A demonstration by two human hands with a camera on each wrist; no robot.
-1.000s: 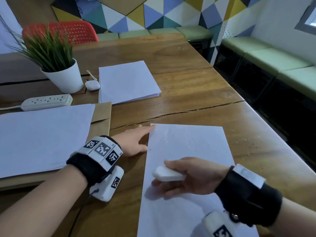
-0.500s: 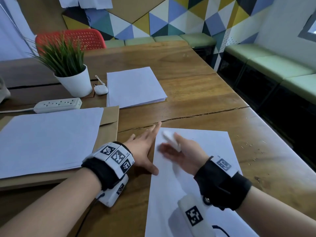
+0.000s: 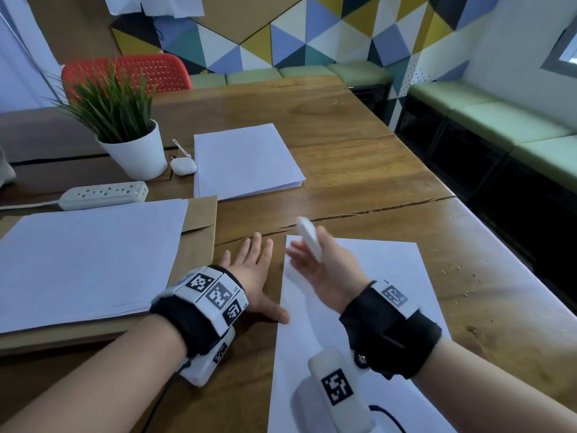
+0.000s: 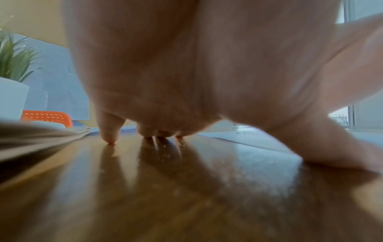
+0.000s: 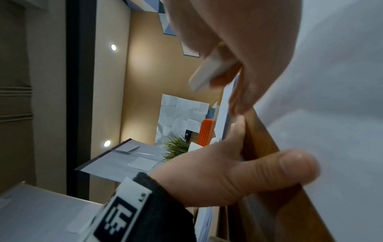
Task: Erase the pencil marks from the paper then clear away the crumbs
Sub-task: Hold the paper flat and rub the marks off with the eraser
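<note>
Paper (image 3: 359, 307) lengthwise under raised right hand (image 3: 324, 273) pinching tilted eraser (image 3: 309, 239); flat left hand (image 3: 253, 276) pressing table (image 3: 343, 176) just beside.

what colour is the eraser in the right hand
White. The eraser held in the right hand shows best in the head view.
</note>
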